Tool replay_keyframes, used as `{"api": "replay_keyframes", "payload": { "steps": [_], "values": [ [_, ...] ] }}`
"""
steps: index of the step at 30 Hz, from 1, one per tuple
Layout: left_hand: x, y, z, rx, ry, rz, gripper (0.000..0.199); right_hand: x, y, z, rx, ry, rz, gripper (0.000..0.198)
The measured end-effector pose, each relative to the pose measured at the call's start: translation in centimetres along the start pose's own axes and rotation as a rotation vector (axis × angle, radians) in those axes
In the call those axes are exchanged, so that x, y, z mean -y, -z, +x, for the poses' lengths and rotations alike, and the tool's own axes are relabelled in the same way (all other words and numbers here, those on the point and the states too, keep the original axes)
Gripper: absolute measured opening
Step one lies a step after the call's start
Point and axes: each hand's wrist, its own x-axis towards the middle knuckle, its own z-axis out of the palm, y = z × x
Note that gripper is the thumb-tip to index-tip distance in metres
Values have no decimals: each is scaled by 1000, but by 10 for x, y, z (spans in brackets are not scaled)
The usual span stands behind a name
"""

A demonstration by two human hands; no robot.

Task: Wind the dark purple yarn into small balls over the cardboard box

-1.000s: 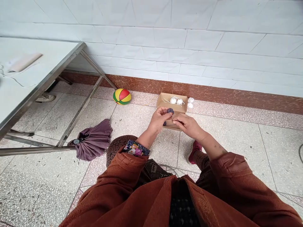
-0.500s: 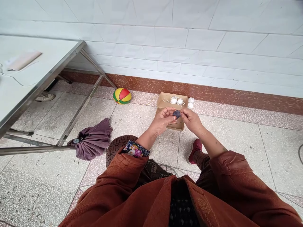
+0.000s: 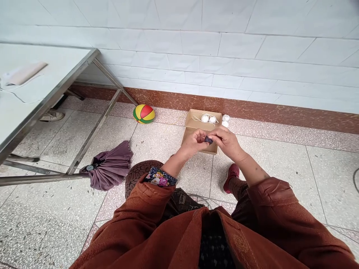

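A coloured ball (image 3: 144, 114) and umbrella (image 3: 111, 166) lie left of the box (image 3: 192, 123) holding white balls (image 3: 205, 118), my left hand (image 3: 193, 144) and right hand (image 3: 227, 144) pinching dark yarn (image 3: 208, 140).

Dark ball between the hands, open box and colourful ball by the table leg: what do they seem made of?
Dark ball: probably yarn, matte; it has a wound, fibrous look.
Open box: likely cardboard, matte; plain brown, thin folded walls.
Colourful ball: perhaps rubber or plastic, smooth; even colour panels, but the exact material is unclear.
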Motion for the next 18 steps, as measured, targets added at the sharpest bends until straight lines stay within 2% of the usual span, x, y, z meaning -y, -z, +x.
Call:
{"api": "replay_keyframes", "payload": {
  "steps": [4, 8, 15, 18],
  "values": [
    [-3, -2, -3, 93, -27, -125, 47, -13, -3, 3, -90, -98, 27, 20],
    [-3, 0, -1, 45, -43, -257, 67, -18, -13, -2, -71, -141, 32, 18],
    [7, 5, 9, -216, -80, -219, 44, 8, -10, -11, 135, 30, 46, 15],
    [8, 3, 8, -190, -77, -122, 44, 15, 0, -6, 108, 58, 93, 15]
  ]
}}
